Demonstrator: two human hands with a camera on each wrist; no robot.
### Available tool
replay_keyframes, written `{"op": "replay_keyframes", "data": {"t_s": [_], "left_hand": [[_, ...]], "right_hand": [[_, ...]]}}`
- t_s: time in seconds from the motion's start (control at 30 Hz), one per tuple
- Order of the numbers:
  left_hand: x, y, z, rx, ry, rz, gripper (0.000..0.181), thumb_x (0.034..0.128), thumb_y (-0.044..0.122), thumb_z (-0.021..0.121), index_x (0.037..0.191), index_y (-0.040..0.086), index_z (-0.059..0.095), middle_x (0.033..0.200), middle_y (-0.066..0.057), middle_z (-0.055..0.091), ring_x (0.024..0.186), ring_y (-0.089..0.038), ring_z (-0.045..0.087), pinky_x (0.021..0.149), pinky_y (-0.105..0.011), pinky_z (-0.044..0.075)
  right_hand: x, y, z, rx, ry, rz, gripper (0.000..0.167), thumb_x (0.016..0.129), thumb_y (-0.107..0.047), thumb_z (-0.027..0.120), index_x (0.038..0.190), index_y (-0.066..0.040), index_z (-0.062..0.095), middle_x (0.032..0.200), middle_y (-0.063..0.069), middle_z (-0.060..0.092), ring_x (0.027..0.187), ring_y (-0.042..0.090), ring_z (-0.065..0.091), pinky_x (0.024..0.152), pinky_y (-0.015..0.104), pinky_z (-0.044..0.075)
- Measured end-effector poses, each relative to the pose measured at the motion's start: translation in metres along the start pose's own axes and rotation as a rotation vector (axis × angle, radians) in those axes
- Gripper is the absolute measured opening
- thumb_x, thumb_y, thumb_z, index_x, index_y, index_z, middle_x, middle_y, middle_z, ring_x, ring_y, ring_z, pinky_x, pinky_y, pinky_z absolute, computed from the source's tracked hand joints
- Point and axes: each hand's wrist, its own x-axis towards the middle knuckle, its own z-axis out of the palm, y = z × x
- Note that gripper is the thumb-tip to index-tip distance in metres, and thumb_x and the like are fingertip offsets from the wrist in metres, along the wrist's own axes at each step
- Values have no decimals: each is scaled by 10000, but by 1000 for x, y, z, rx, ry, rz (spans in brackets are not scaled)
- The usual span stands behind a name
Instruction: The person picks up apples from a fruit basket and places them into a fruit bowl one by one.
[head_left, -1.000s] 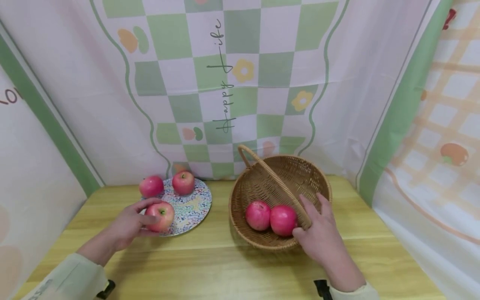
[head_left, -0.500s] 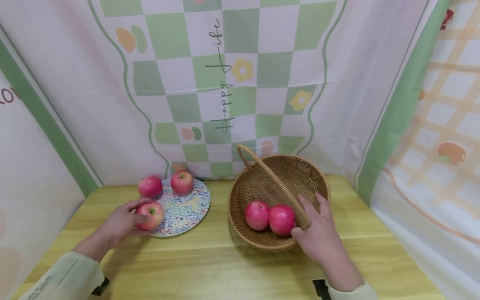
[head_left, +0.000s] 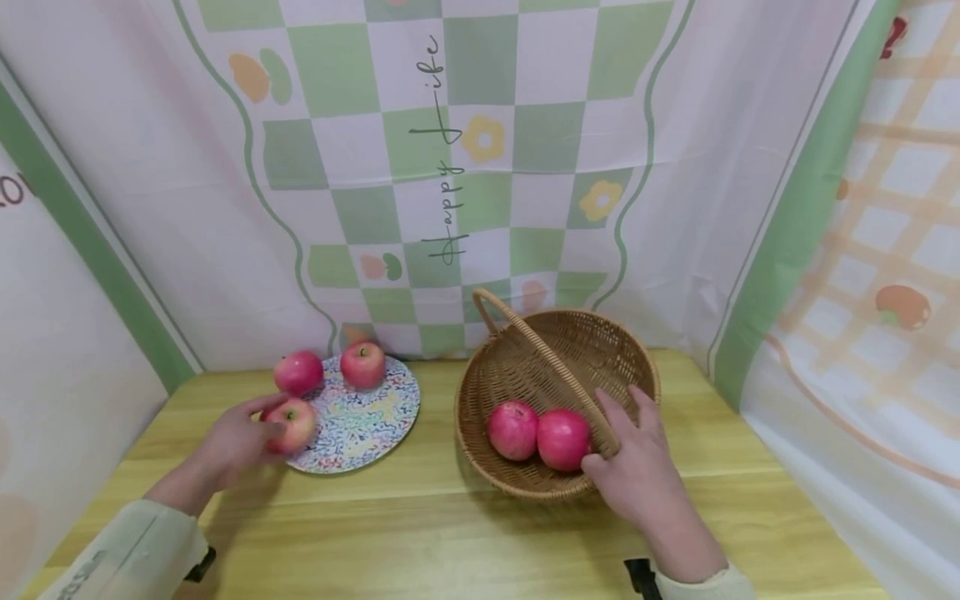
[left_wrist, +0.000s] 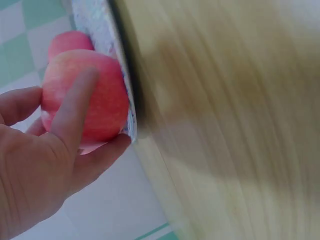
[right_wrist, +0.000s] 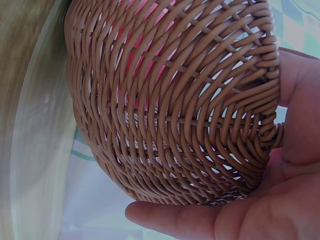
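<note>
My left hand (head_left: 232, 443) has its fingers round a pink-yellow apple (head_left: 294, 425) at the front left of a round speckled plate (head_left: 367, 425); in the left wrist view the fingers (left_wrist: 75, 107) lie across the apple (left_wrist: 107, 100), beside the plate's edge. Two more apples, a pinkish-red one (head_left: 298, 372) and a red-yellow one (head_left: 363, 365), sit at the plate's back. My right hand (head_left: 645, 475) holds the right front rim and handle base of a tilted wicker basket (head_left: 558, 493). Two deep pink fruits (head_left: 513, 431) lie in the basket. The right wrist view shows its woven side (right_wrist: 165, 115) against the hand.
Behind the wooden table (head_left: 450, 550) hangs a green-and-white checked curtain (head_left: 480, 200). Pale cloth walls stand at the left and right sides. The basket's arched handle (head_left: 547, 354) rises over its opening.
The left hand and its apple have moved left and slightly back, towards the plate's left edge. The right hand and basket stay in place.
</note>
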Motion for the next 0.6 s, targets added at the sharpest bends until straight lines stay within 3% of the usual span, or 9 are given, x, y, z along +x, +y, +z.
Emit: {"op": "replay_keyframes", "data": {"t_s": [0.4, 0.5, 0.6], "left_hand": [[4, 0, -3, -3, 30, -22, 706, 1034, 107, 489, 1595, 64, 62, 1569, -357, 23, 1338, -547, 307, 887, -483, 531], [2, 2, -3, 16, 40, -13, 735, 1025, 110, 518, 1597, 73, 59, 1550, -387, 35, 1284, -533, 395, 868, -469, 544], [0, 4, -5, 87, 59, 12, 764, 1005, 136, 574, 1598, 77, 96, 1521, -407, 127, 1091, -462, 557, 825, -453, 564]], "right_hand": [[0, 1, 0, 6, 0, 5, 945, 769, -85, 731, 1588, -133, 262, 1608, 252, -29, 1373, 589, 159, 992, 739, 285], [0, 0, 0, 5, 0, 7, 946, 769, -86, 732, 1589, -135, 261, 1609, 249, -31, 1375, 587, 159, 992, 739, 285], [1, 0, 0, 5, 1, 4, 941, 770, -86, 731, 1587, -130, 265, 1608, 251, -28, 1373, 588, 162, 995, 740, 281]]}}
